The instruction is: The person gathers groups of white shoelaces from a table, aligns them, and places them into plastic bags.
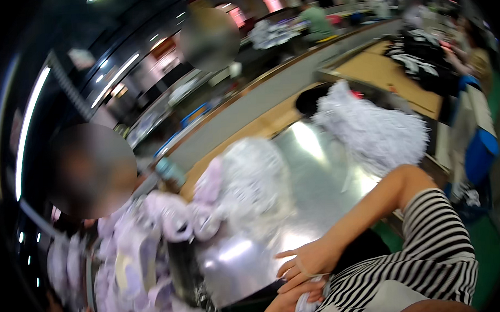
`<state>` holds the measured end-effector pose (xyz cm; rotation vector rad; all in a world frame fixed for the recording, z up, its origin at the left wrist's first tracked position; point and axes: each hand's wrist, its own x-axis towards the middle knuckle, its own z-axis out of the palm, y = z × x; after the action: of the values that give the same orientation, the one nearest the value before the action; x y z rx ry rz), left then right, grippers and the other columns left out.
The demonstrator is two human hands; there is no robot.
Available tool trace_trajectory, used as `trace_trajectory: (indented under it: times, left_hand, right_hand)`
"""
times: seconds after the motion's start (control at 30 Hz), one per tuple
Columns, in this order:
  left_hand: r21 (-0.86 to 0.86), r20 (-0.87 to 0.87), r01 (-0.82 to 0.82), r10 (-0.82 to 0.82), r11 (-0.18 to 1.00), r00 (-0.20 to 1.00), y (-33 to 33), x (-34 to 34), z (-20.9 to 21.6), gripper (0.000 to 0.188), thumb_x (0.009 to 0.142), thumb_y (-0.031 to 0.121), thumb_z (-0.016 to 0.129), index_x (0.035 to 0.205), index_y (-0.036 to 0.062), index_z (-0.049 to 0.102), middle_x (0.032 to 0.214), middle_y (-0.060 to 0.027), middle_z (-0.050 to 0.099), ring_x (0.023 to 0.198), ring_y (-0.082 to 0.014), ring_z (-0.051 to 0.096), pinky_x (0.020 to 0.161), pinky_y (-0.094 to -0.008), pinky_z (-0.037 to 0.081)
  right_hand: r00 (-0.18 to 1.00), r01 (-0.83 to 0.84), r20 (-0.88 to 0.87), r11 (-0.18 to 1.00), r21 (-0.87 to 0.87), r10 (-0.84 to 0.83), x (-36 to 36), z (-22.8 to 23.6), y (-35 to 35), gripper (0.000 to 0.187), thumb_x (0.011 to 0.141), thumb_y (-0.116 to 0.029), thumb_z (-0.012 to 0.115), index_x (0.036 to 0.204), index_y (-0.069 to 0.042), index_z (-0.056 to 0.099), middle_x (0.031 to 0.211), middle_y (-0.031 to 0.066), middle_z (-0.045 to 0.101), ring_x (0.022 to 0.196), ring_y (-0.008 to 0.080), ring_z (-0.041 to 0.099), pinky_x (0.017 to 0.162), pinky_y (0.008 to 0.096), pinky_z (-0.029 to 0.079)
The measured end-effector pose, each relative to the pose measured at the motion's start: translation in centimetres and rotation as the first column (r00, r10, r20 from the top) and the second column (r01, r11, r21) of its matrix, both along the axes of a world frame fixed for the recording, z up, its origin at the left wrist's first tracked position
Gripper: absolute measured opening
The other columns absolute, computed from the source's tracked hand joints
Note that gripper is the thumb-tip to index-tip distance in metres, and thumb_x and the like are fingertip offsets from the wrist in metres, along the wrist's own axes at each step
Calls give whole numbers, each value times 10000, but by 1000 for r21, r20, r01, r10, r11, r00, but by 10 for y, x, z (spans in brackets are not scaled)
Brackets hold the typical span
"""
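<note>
My left hand [294,298] is low in the picture, close to my striped shirt, its fingers curled round a small white cloth-like bundle [309,307]. Just above it is my right hand [312,260], with the elbow bent out to the right. Its fingers are stretched and apart, and I see nothing gripped in them. A thin pale band [306,269] crosses the right hand; what it is, I cannot tell. Both hands are at the near edge of a shiny metal tabletop [255,263]. Motion blur hides finer detail.
White and pale lilac bundles [131,258] heap up at the left. A clear plastic bag of white pieces [251,175] and a large shaggy white pile [373,127] lie on the metal. Beyond runs a long partition [247,105]. A blue bin [480,154] stands right; a blurred person [92,170] is left.
</note>
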<state>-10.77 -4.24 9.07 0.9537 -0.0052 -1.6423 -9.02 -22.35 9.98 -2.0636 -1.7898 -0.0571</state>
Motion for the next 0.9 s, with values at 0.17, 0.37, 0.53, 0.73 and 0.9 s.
trace_trajectory:
  times: [0.17,0.37,0.53,0.73,0.9]
  left_hand:
    - [32,-85,-22,25,999,996,6,-6,-28,154,860,114,634,910,21,523,572,-4,436,470,-120,426,512,-260,373]
    - [-108,-44,-161,157,981,987,4,-20,13,178,857,129,647,923,2,541,580,-6,480,449,-105,433,435,-223,351]
    - [-32,-18,-68,67,997,998,9,-3,10,132,841,92,634,882,15,536,569,-6,434,463,-126,424,526,-280,389]
    - [-38,84,-112,115,993,990,17,15,2,223,774,88,686,923,-15,557,549,-32,476,460,-140,459,580,-327,465]
    - [-148,60,-118,128,982,990,12,28,9,182,793,91,651,913,-13,562,542,-17,447,445,-109,426,584,-329,441]
  right_hand:
    - [976,-2,-217,997,-78,-15,0,-10,-2,949,582,-295,816,1360,-13,352,1167,145,535,1156,344,473,1079,517,264]
    - [843,29,-538,999,18,-15,-15,-4,-10,885,611,-206,818,1334,5,353,1185,160,547,1143,370,487,1037,390,338]
    - [857,135,-501,991,1,-117,-8,-14,-8,632,703,-172,731,1253,-50,443,1090,180,588,1003,356,579,855,427,450]
    - [903,285,-348,957,49,-251,7,3,-12,315,702,-166,663,992,-114,554,844,118,625,738,335,626,625,435,486]
    - [852,350,-329,910,-222,-408,24,28,-19,331,667,-130,676,985,-122,586,753,95,632,687,316,621,587,406,475]
